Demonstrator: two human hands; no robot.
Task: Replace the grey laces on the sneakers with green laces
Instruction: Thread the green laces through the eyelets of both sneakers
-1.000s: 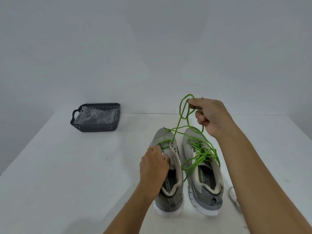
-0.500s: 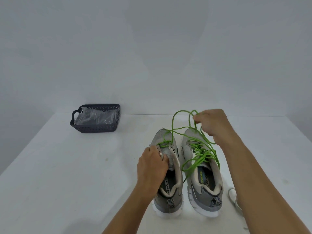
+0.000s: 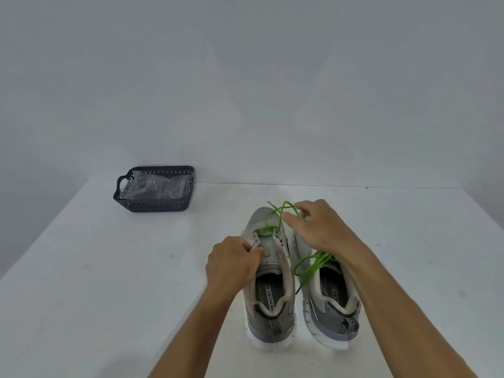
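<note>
Two grey sneakers stand side by side on the white table, heels toward me. A green lace [image 3: 275, 214] runs through the lowest eyelets of the left sneaker [image 3: 268, 285], and its loose ends loop over the toe. My left hand [image 3: 231, 264] pinches this shoe's left eyelet edge beside the tongue. Low over the toes, my right hand [image 3: 317, 226] is curled around the green lace's far loop. The right sneaker [image 3: 331, 301] is laced with a green lace [image 3: 311, 263]; my right forearm covers part of it.
A dark blue perforated basket [image 3: 155, 205] lined with clear plastic sits at the table's back left. The white table [image 3: 109, 282] ends at a pale wall behind the shoes.
My right hand has come down from above the shoes to just over their toes, and the green lace has slackened with it. My left hand stays on the left sneaker.
</note>
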